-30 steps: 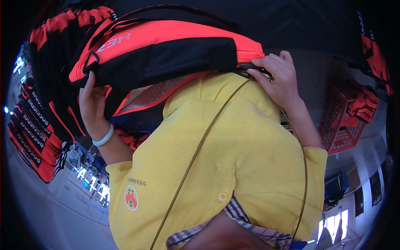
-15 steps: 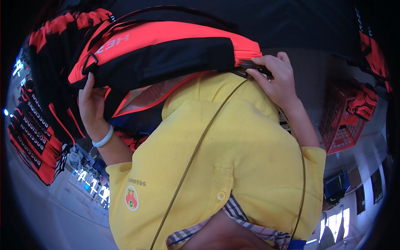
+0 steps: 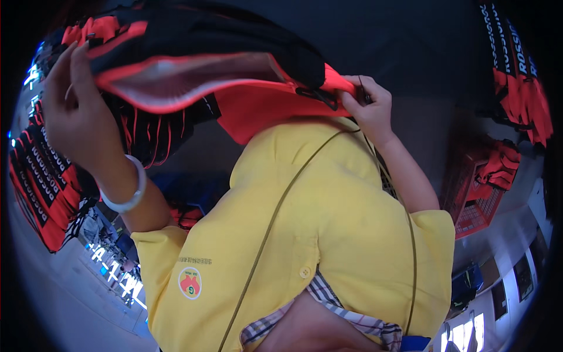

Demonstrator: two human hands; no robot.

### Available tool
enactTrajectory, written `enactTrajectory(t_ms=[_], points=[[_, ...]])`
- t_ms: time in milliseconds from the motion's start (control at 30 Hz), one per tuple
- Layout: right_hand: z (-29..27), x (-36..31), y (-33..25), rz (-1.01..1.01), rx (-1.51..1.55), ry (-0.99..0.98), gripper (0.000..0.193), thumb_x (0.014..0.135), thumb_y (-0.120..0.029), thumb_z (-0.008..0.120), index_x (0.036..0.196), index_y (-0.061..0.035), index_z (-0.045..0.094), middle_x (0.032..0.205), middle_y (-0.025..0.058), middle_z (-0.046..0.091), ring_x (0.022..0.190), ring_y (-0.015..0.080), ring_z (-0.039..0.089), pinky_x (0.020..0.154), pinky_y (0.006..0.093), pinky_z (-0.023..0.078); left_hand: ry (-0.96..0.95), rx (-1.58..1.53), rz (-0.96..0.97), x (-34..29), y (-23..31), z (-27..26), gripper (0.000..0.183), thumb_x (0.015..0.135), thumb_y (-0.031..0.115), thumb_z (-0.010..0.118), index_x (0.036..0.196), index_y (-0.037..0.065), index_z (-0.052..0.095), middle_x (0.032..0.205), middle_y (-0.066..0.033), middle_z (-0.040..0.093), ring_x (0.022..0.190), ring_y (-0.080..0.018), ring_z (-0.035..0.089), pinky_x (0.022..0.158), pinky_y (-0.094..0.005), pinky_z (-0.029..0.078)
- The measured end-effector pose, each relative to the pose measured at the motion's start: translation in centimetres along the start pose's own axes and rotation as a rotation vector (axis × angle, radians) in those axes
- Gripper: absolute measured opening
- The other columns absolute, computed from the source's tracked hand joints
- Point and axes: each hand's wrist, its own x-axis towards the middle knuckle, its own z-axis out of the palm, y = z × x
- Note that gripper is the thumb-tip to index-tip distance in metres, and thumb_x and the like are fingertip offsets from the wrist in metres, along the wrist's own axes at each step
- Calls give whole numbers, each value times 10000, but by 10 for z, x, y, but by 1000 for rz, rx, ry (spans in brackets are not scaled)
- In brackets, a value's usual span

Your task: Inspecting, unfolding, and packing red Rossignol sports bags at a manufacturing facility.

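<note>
A long black and red fabric bag (image 3: 258, 111) stretches between my two hands, its open slit edged in red and showing a pale lining. At its left end my left hand (image 3: 82, 111) is raised, fingers closed on the edge; some blur hides the fingertips. My right hand (image 3: 369, 111) pinches the red right end, close to a black buckle (image 3: 316, 98). A small dark tool (image 3: 363, 88), like thread snips, sits in the right hand, mostly hidden by the fingers. A brown cord (image 3: 275, 217) runs from my neck toward that hand.
Stacked black and red bags (image 3: 44, 182) stand at the left, with more hanging bags (image 3: 519, 76) at the far right. A red plastic crate (image 3: 469, 199) holding red and black pieces (image 3: 498, 164) is to my right. Dark cloth (image 3: 387, 41) lies beyond the bag.
My left hand has swung up and left, turning the bag so its lined opening faces me. My right hand stays at the right end, slightly lower.
</note>
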Motion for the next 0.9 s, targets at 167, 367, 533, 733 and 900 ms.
enactTrajectory(t_ms=[167,367,533,733,900], points=[[11,2,-43,-110,-22,125,143,769,-65,738,902,-29,699,709,67,609,663,205,547,620,307,448,-621,-333,-62,-46,64,33,271,892,234,688,1028,0,685,991,-155,702,849,-264,677,774,-323,531],[23,-1,-67,-269,-90,112,135,757,-52,745,880,-40,691,735,74,643,640,240,549,654,346,439,-633,79,94,-79,56,83,482,910,463,625,947,-17,630,838,-160,628,829,-343,613,704,-420,505],[25,-5,-71,-491,-143,113,166,746,4,750,902,-9,697,768,87,679,689,229,629,630,304,462,-1242,-97,-408,-79,42,72,548,892,518,640,857,-29,640,614,-136,584,558,-222,596,536,-329,483],[1,1,-85,-441,-62,-237,245,732,-101,775,938,2,692,887,136,701,736,260,648,702,350,510,-712,-1174,-1057,-130,41,84,298,874,232,724,997,-35,674,913,-49,698,788,-115,653,745,-249,512],[-32,4,-84,-235,32,-238,189,773,-127,721,880,-30,600,737,52,567,663,238,563,613,318,446,-544,-1429,-1245,-133,45,69,304,926,235,668,1063,-36,663,1008,-79,708,903,-132,672,834,-260,522]])
